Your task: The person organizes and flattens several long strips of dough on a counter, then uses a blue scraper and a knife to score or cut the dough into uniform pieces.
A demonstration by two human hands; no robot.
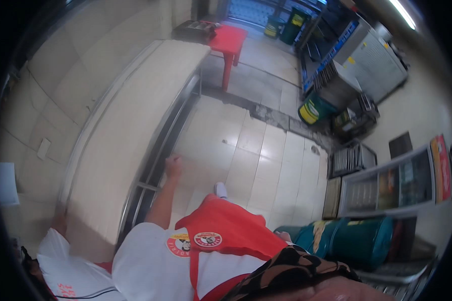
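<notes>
Pale tabletop [130, 110], at the person's left, nearest the left hand [173, 164]. This hand hangs beside the tabletop's edge, above the tiled floor [271, 165]; fingers look curled, but blur leaves its grip uncertain. Right hand [284, 236], partly hidden behind the red apron [226, 218], near a green drum [364, 243]; grip indeterminable.

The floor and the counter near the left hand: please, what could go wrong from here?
The shoe might catch on the ragged dark strip that crosses the floor ahead. The left hand appears close to the side of the counter, so it could perhaps knock against it. The floor shines in places and may be slippery; I cannot tell if it is wet.
</notes>
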